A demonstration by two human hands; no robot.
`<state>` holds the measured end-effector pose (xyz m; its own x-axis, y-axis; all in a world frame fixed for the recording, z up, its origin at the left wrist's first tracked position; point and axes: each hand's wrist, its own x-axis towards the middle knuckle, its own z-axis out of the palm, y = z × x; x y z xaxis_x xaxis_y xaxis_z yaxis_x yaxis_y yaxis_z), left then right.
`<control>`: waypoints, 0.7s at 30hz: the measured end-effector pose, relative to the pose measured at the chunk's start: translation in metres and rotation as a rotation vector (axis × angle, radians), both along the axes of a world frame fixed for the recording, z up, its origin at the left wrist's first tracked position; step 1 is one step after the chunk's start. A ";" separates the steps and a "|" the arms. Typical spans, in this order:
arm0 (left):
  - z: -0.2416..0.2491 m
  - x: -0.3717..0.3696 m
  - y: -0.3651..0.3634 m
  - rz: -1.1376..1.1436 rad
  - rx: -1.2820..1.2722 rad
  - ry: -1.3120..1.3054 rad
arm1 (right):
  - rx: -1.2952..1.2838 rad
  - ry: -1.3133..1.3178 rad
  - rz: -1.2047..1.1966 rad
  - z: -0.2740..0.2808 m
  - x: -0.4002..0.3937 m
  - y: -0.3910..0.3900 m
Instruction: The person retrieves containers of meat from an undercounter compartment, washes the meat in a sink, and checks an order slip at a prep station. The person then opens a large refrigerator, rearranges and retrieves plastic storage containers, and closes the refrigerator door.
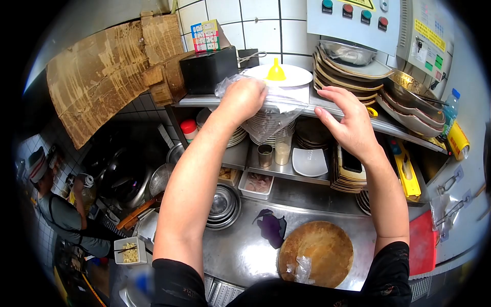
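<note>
My left hand (244, 100) is raised at the top shelf, its fingers closed on a clear plastic bag (268, 123) that hangs over the shelf edge in front of stacked plates. To the right, my right hand (350, 120) is held up with thumb and fingers apart, near the bag's right end and holding nothing. Behind the bag, a yellow funnel (276, 71) stands on a white plate (299, 76). Below, a round wooden board (316, 250) lies on the steel counter with a crumpled piece of clear plastic (304, 268) on it.
Stacked dishes (348, 77) and metal bowls (414, 102) fill the shelf's right. Lower down are a metal cup (265, 155), a square white dish (310, 162) and nested steel bowls (223, 204). A dark purple item (271, 227) lies beside the board. Another person (66, 210) stands far left.
</note>
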<state>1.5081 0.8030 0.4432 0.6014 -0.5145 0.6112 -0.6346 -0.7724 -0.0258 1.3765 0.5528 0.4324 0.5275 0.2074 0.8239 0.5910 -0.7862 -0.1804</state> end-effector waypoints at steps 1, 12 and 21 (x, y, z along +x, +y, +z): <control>-0.003 0.003 0.001 0.004 0.042 -0.057 | 0.001 -0.002 0.005 -0.001 0.001 0.000; -0.005 -0.007 -0.007 -0.109 0.287 -0.361 | 0.007 -0.007 0.006 -0.010 0.003 -0.003; -0.006 -0.010 -0.015 -0.088 0.136 -0.231 | 0.019 0.013 0.005 -0.013 -0.001 -0.008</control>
